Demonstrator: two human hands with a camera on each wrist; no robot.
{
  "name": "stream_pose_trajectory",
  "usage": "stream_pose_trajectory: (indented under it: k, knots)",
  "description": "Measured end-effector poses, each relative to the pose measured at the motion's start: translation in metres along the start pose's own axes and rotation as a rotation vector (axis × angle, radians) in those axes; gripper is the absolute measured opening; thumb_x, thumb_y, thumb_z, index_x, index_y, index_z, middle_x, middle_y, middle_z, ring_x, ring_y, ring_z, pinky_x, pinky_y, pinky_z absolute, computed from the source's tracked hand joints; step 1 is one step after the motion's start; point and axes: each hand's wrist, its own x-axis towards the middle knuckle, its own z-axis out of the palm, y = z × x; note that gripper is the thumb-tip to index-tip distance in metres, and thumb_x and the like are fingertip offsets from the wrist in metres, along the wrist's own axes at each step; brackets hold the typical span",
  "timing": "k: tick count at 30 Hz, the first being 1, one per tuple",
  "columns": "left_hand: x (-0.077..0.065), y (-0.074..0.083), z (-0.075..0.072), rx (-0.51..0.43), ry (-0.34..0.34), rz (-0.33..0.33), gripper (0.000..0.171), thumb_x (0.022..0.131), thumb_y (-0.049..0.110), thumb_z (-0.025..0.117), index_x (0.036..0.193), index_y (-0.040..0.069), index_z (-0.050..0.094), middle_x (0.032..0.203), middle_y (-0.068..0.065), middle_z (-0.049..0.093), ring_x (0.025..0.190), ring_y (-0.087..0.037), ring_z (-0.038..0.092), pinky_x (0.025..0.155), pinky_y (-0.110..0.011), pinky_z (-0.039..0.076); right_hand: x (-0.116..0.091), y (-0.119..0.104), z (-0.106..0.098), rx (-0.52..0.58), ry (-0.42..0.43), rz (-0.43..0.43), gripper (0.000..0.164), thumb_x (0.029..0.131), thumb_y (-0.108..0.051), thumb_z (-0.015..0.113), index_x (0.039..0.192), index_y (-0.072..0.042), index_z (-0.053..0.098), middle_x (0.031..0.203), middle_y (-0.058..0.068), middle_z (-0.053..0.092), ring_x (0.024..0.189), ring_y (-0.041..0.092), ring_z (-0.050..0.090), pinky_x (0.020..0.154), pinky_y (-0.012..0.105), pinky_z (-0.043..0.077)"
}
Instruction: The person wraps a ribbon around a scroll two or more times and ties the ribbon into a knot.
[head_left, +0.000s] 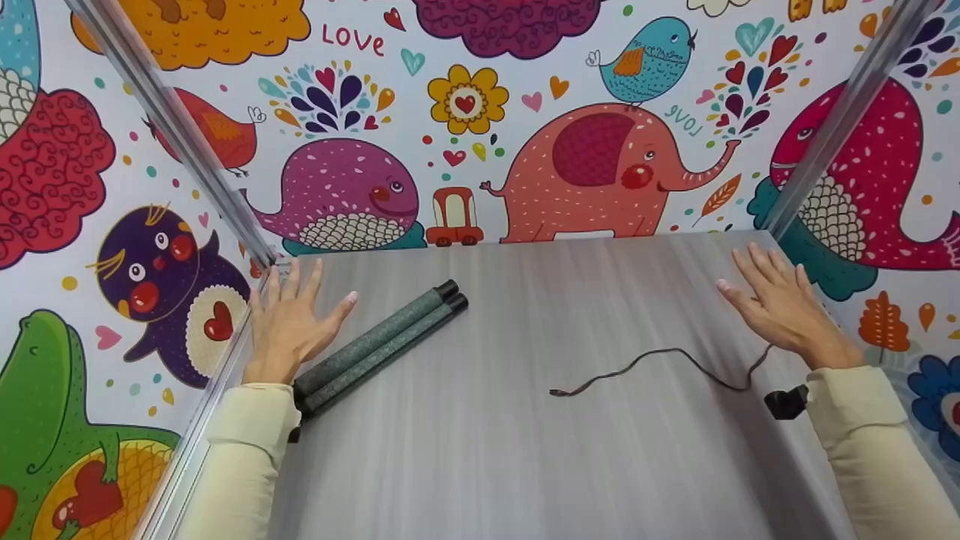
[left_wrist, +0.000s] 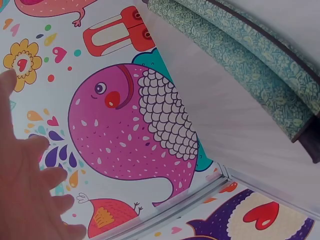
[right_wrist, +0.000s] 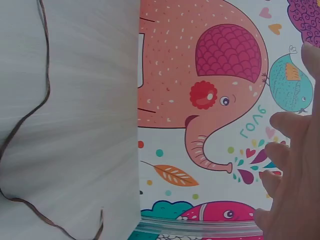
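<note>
Far wall [head_left: 506, 146]: white, whale [head_left: 349, 187] left, elephant [head_left: 592, 172] right
Left wall [head_left: 56, 300]: purple bird [head_left: 161, 259], green crocodile [head_left: 45, 390]
Metal strips [head_left: 184, 142]: both far corners
Tabletop [head_left: 510, 457]: pale grey, streaked

I see my left forearm [head_left: 236, 465] and right forearm [head_left: 881, 457] extended forward, left hand [head_left: 290, 326] and right hand [head_left: 784, 313] spread, fingers [head_left: 312, 282] fairly straight, thumbs [head_left: 340, 309] angled inward.

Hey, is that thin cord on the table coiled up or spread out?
Spread out: the cord runs in a loose wavy line over the table, with no coils in the head or right wrist view.
</note>
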Motion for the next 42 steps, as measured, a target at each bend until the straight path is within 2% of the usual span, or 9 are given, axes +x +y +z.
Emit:
stream_pose_trajectory:
  k: [8, 19, 26, 33, 42]
  knots:
    - [-0.001, 0.001, 0.011, -0.028, -0.034, -0.005, 0.097, 0.091, 0.077, 0.036, 0.16, 0.014, 0.01, 0.164, -0.022, 0.001, 0.149, -0.046, -0.007, 0.114, -0.064, -0.01, -0.002, 0.01, 0.013, 0.063, -0.054, 0.016, 0.079, 0.103, -0.05, 0.041, 0.158, -0.004, 0.008, 0.161, 0.03, 0.0, 0.147, 0.051, -0.007, 0.113, 0.063, -0.014]
    - [-0.001, 0.001, 0.025, -0.043, -0.074, -0.011, 0.098, 0.091, 0.075, 0.04, 0.159, 0.01, 0.013, 0.163, -0.024, 0.006, 0.149, -0.046, -0.003, 0.115, -0.064, -0.007, -0.006, 0.025, 0.032, 0.13, -0.124, 0.021, 0.081, 0.102, -0.047, 0.048, 0.158, -0.003, 0.009, 0.16, 0.033, 0.003, 0.145, 0.054, -0.002, 0.113, 0.067, -0.007]
    - [-0.003, 0.001, 0.036, -0.066, -0.076, -0.006, 0.096, 0.092, 0.072, 0.044, 0.159, 0.008, 0.018, 0.162, -0.025, 0.011, 0.149, -0.047, 0.004, 0.116, -0.064, -0.004, -0.009, 0.03, 0.05, 0.099, -0.141, 0.023, 0.081, 0.101, -0.044, 0.054, 0.155, 0.004, 0.019, 0.157, 0.037, 0.01, 0.143, 0.057, 0.009, 0.108, 0.073, 0.011]
    - [-0.005, 0.004, 0.046, -0.08, -0.098, -0.009, 0.095, 0.093, 0.069, 0.045, 0.158, 0.006, 0.017, 0.162, -0.026, 0.011, 0.149, -0.048, 0.005, 0.116, -0.063, -0.001, -0.006, 0.028, 0.062, 0.076, -0.185, 0.052, 0.081, 0.1, -0.046, 0.053, 0.154, 0.006, 0.021, 0.154, 0.039, 0.016, 0.139, 0.06, 0.015, 0.107, 0.074, 0.015]
    - [-0.006, 0.011, 0.067, -0.104, -0.111, 0.002, 0.088, 0.095, 0.059, 0.052, 0.154, -0.001, 0.027, 0.159, -0.028, 0.021, 0.147, -0.047, 0.015, 0.117, -0.063, 0.009, -0.007, 0.026, 0.086, 0.05, -0.138, 0.005, 0.066, 0.102, -0.031, 0.054, 0.147, 0.013, 0.033, 0.143, 0.042, 0.034, 0.132, 0.06, 0.03, 0.105, 0.071, 0.025]
